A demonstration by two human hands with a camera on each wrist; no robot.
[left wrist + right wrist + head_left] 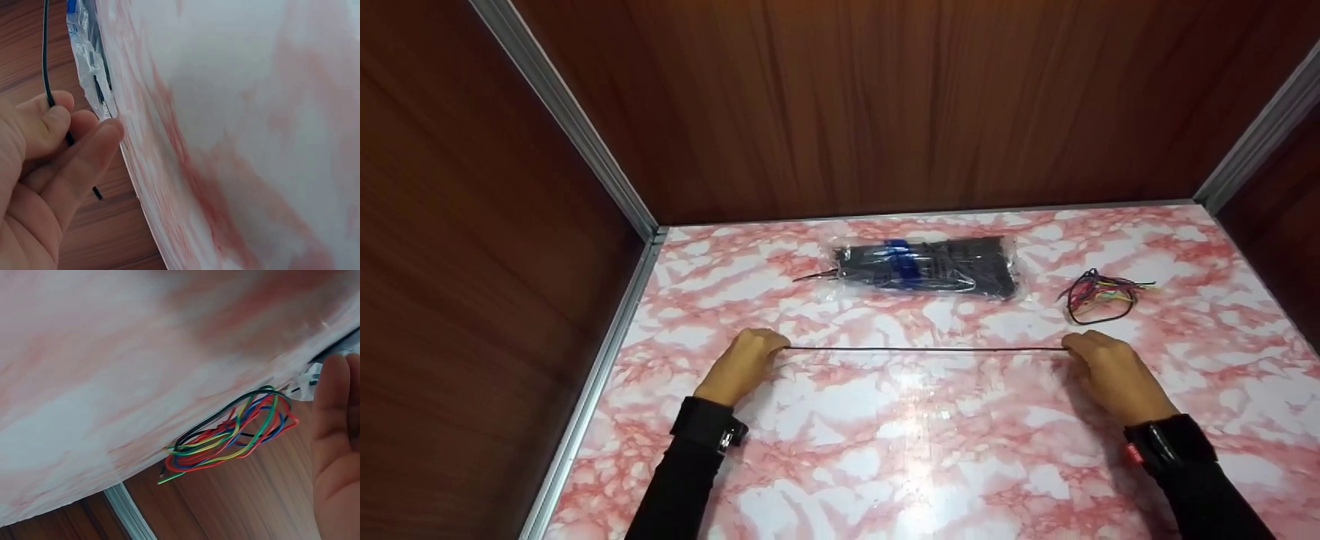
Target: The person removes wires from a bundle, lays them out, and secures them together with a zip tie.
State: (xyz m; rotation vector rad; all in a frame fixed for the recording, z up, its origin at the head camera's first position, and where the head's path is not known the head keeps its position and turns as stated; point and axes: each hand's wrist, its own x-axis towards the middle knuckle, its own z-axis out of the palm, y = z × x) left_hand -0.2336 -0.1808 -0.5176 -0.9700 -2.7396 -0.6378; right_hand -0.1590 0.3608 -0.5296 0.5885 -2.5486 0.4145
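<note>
A thin black wire is stretched straight from side to side, low over the marbled tabletop. My left hand pinches its left end between thumb and forefinger. In the left wrist view, a short tail of the wire pokes out below the fingers. At the other end, my right hand grips the wire with its fingertips. Only the edge of that right hand enters the right wrist view, its pinch largely out of frame. Just beyond the right hand lies a loose bundle of coloured wires.
Toward the back lies a clear plastic bag of black strips that look like cable ties, with a blue band. Thin dark ends protrude at its left. Wood-grain panels with metal edging enclose the pink-and-white table.
</note>
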